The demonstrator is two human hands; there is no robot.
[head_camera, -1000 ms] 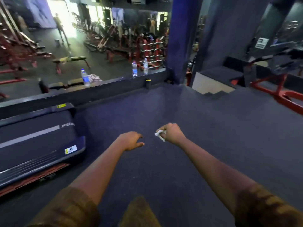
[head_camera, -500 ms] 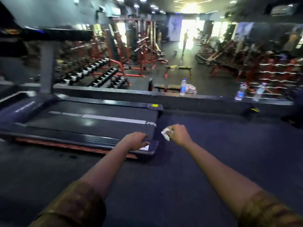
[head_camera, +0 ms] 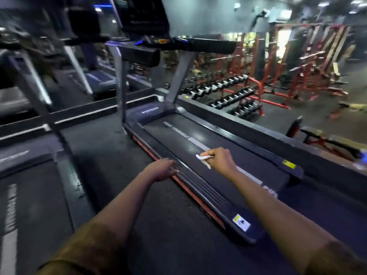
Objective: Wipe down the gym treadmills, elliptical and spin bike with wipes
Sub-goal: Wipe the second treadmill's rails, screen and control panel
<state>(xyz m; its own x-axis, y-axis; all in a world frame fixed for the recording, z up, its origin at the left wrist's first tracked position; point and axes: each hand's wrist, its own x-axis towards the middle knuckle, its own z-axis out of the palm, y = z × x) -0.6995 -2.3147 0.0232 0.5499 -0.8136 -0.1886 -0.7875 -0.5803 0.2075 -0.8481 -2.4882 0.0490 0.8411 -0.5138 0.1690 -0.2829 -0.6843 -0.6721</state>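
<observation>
The right hand (head_camera: 220, 160) was curled round a small white wipe (head_camera: 203, 158), crumpled into a thin twisted strip that stuck out past the knuckles. It hung above the treadmill (head_camera: 178, 133), over the flat, matte black belt where a pale grey stripe ran lengthwise. The left hand (head_camera: 161, 169) was relaxed, fingers loosely straight and holding nothing, over the ribbed, glossy black side rail (head_camera: 198, 187) with its red lower edge; whether it touched the rail could not be told. A square white-and-yellow sticker (head_camera: 241, 222) sat near the rail's rounded back corner. Grey angular metal uprights rose from the front of the deck to a dark console. The floor (head_camera: 123, 155) was dark, grainy rubber. A second treadmill (head_camera: 29, 195), with a similar belt, stood at the left edge. Beyond the right rail, rows of chrome-ended dumbbells (head_camera: 224, 88) lay on slanted racks beside red tubular steel frames (head_camera: 297, 72). Both forearms ended in brownish patterned sleeves (head_camera: 83, 253).
</observation>
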